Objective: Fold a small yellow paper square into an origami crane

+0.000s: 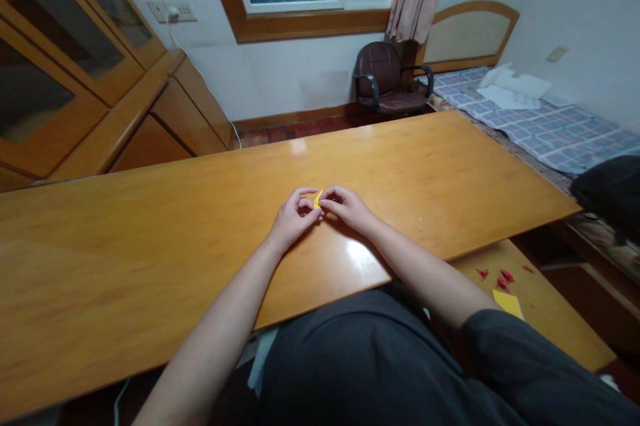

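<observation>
Both my hands meet over the middle of a long wooden table [150,259]. Between their fingertips is a small folded piece of yellow paper [318,199]. My left hand [294,215] pinches its left side with curled fingers. My right hand [348,206] pinches its right side, fingers bent over it. Most of the paper is hidden by the fingers.
A lower wooden surface at the right carries a yellow paper sheet [508,303] and small red folded pieces [502,277]. A dark office chair [385,79] stands beyond the table. A bed [550,126] lies at the right, wooden cabinets [75,79] at the left.
</observation>
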`<state>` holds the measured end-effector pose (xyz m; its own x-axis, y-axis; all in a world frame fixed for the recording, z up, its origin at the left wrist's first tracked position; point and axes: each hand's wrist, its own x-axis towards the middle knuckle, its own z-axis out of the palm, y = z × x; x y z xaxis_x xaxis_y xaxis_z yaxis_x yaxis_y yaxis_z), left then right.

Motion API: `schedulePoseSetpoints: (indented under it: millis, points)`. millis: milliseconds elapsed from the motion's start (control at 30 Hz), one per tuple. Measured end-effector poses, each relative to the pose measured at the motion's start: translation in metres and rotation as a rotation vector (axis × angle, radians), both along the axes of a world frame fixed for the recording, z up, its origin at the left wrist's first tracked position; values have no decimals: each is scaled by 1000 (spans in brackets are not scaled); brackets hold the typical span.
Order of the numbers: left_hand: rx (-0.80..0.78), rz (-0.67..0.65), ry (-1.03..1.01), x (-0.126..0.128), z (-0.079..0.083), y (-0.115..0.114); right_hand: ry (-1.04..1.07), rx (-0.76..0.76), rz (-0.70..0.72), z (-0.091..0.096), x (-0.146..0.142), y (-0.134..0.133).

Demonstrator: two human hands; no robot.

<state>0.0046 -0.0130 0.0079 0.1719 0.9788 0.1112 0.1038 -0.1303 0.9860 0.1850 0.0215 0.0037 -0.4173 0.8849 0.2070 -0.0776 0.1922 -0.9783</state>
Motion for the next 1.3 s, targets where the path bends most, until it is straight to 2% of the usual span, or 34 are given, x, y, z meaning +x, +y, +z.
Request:
schedulePoseSetpoints:
  millis: [467, 1067, 1300]
  points:
    - [-121, -18, -147, -1, 3, 4, 109, -77, -43, -9, -2, 5]
    - [-214, -58, -219, -3, 8, 2, 161, -141, -51, -8, -3, 5]
    - [-148, -23, -193, -2, 8, 2, 190, -157, -25, -8, -3, 4]
